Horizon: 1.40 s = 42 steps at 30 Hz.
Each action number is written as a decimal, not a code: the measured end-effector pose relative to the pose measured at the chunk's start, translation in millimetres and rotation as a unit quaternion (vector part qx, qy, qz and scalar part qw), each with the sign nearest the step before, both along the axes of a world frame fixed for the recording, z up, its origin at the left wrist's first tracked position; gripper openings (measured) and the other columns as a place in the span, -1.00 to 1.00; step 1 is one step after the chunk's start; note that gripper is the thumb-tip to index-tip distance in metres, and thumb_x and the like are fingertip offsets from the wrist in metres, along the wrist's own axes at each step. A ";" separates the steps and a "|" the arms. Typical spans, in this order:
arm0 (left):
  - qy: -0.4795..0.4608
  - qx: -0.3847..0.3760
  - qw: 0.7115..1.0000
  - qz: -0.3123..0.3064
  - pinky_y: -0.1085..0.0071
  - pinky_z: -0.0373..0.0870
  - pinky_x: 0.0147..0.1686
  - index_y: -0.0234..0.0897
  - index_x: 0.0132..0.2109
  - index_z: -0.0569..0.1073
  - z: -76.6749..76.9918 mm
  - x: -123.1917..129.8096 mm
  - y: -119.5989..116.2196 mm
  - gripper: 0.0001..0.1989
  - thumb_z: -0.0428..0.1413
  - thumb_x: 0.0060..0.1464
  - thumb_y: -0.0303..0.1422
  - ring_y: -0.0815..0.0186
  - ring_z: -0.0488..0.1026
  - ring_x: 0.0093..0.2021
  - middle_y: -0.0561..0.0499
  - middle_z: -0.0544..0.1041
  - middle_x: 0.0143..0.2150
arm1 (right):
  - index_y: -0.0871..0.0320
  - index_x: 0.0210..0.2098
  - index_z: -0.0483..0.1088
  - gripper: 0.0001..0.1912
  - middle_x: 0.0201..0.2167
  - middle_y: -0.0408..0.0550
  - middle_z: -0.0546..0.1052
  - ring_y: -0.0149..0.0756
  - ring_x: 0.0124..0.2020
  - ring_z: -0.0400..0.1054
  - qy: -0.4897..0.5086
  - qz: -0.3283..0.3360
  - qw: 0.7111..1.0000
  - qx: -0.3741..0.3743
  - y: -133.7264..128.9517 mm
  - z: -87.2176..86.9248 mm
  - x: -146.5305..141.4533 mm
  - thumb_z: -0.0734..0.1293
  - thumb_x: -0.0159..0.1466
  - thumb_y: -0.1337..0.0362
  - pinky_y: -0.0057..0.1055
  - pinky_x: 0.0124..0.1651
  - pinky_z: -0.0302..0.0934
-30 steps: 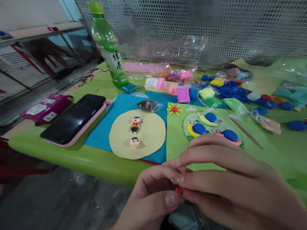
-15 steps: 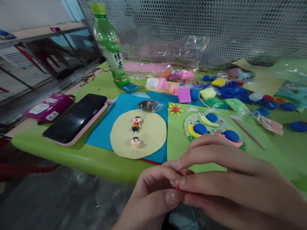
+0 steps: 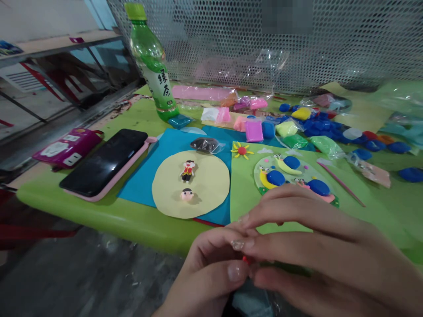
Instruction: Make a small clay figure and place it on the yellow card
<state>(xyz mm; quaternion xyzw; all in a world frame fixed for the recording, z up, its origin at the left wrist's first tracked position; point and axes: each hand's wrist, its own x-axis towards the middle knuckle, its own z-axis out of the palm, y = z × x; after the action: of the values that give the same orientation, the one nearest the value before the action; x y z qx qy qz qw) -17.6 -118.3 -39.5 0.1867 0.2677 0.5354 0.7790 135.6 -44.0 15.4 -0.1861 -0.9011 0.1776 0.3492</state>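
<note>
Between the fingertips of both hands is a tiny piece of red clay (image 3: 246, 260), mostly hidden. My left hand (image 3: 214, 268) pinches it with thumb and forefinger, and the fingers of my right hand (image 3: 307, 246) press against it from the right. Beyond my hands, a round cream paper (image 3: 211, 193) on blue paper carries a small clay figure (image 3: 187, 171) in a red vest and a separate clay head (image 3: 187, 194). To the right, clay snails with blue shells (image 3: 276, 177) sit on a light green sheet (image 3: 243, 189), below a yellow-and-red clay sun (image 3: 242, 150).
A black phone (image 3: 105, 163) and a purple pouch (image 3: 69, 148) lie at the left. Behind them stands a green bottle (image 3: 153, 66). Bagged clay, including a pink-purple block (image 3: 254, 131), covers the back. A pink stick (image 3: 342, 183) lies at the right. Perforated metal (image 3: 224, 39) rises behind the table.
My right hand's fingers have shifted slightly, with the lower fingers more apart. A little more of the red piece shows between the hands. The table items look unchanged.
</note>
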 end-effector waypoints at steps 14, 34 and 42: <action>-0.075 -0.007 0.997 -0.032 0.63 0.31 -0.25 -0.26 -0.29 0.57 1.5 3.9 1.9 -0.85 0.29 -0.10 -0.40 0.49 0.36 -0.29 0.08 0.43 -0.33 | 0.07 -0.41 0.51 -0.82 -0.31 -0.25 0.56 -0.53 -0.31 0.43 -0.005 -0.008 1.000 0.019 0.6 2.0 5.4 0.29 0.29 0.30 -0.66 -0.18 0.32; -0.074 -0.008 0.996 -0.042 0.56 0.31 -0.14 -0.18 -0.27 0.57 -0.5 6.2 -2.2 -0.81 0.30 -0.13 -0.40 0.43 0.40 -0.20 0.10 0.48 -0.23 | 0.06 -0.29 0.51 -0.87 -0.19 -0.24 0.56 -0.54 -0.23 0.42 -0.022 0.021 1.000 0.007 0.8 0.1 10.2 0.30 0.29 0.31 -0.66 -0.10 0.32; -0.080 0.003 0.996 -0.044 0.64 0.31 -0.25 -0.24 -0.25 0.57 0.3 5.0 -0.9 -0.82 0.29 -0.09 -0.42 0.49 0.40 -0.27 0.09 0.51 -0.28 | -0.05 -0.39 0.53 -0.75 -0.30 -0.22 0.55 -0.52 -0.28 0.45 0.020 -0.051 0.998 -0.035 -9.3 -13.8 8.0 0.23 0.32 0.27 -0.70 -0.27 0.37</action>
<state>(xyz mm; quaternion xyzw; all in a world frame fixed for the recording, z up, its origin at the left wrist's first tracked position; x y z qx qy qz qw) -12.6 -119.2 -39.2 0.1573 0.1942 0.5146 0.8202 143.6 -53.3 1.6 -0.2403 -0.8764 0.1950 0.3691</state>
